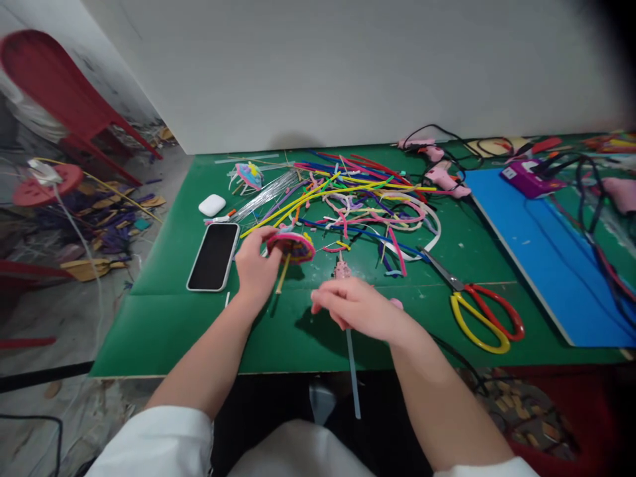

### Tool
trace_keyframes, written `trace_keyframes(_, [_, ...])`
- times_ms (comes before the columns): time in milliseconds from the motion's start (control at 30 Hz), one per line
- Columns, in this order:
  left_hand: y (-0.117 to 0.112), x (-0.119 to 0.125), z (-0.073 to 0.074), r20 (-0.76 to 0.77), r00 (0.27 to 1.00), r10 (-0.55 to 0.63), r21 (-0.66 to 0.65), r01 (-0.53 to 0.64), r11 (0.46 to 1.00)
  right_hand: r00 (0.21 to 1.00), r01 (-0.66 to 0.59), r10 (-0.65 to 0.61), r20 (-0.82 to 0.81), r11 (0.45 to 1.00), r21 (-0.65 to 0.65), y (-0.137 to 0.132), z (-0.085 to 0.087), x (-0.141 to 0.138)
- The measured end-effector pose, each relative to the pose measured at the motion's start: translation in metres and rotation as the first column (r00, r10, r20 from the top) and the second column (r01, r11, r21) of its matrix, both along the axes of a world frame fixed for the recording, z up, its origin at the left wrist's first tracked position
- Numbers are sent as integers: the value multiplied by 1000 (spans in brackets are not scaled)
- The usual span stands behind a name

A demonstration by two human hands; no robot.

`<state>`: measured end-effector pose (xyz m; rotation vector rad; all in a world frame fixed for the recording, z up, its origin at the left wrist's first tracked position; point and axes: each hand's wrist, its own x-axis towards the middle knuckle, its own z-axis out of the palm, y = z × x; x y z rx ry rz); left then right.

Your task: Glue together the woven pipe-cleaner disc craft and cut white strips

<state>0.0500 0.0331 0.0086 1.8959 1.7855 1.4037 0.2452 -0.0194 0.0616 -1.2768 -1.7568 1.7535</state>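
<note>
On the table [169,338], pipe cleaners [348,189] lay behind the disc [297,249] at the frame's centre. A phone [213,257] lay left, scissors [458,285] right.

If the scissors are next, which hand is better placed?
Probably the right hand: it is nearer the scissors, which lie to its right, while the left hand holds the pink disc. Whether the right grips the glue gun beneath it is unclear.

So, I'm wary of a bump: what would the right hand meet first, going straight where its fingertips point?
The right hand points leftward, so probably the yellow stick under the pink-rimmed disc in the left hand; depth is unclear, so perhaps the left wrist instead.
</note>
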Motion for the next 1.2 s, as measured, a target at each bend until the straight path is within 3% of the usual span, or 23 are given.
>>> trace_keyframes(67, [10,-10,-3,-49,997,61,30,-59,998,993,-120,121,-15,993,22,-5,12,6])
trace_keyframes(133, [20,-19,-6,-59,998,19,-22,-20,1000,987,-135,137,-80,991,23,-7,20,10])
trace_keyframes(200, [25,-26,-8,-58,998,-37,-74,33,997,991,-86,90,-96,995,40,-7,21,10])
trace_keyframes(300, [28,-31,-9,-41,996,-76,-97,71,993,999,-33,33,6,994,108,-2,14,11])
trace_keyframes(400, [28,-35,-7,106,989,-105,-43,110,993,991,25,-42,128,991,132,4,6,18])
trace_keyframes(533, [35,-46,-6,310,951,17,-62,2,998,921,82,-193,339,945,316,12,-1,29])
trace_keyframes(633, [40,-56,-7,272,951,144,-137,-110,984,871,39,-221,438,921,387,15,-6,30])
trace_keyframes(833, [36,-54,-7,119,984,135,-187,-111,976,796,7,-222,563,934,357,17,-11,36])
trace_keyframes(933, [33,-47,-7,72,992,105,-205,-88,975,749,125,-377,545,888,442,25,-14,57])
trace_keyframes(1033, [31,-41,-8,52,997,60,-221,-47,974,610,279,-577,542,797,535,36,-20,84])
trace_keyframes(1100, [31,-39,-8,23,999,30,-227,-24,973,545,310,-619,566,775,550,41,-25,98])
trace_keyframes(1200, [30,-38,-8,-38,999,28,-237,-36,971,523,254,-612,593,776,577,45,-32,106])
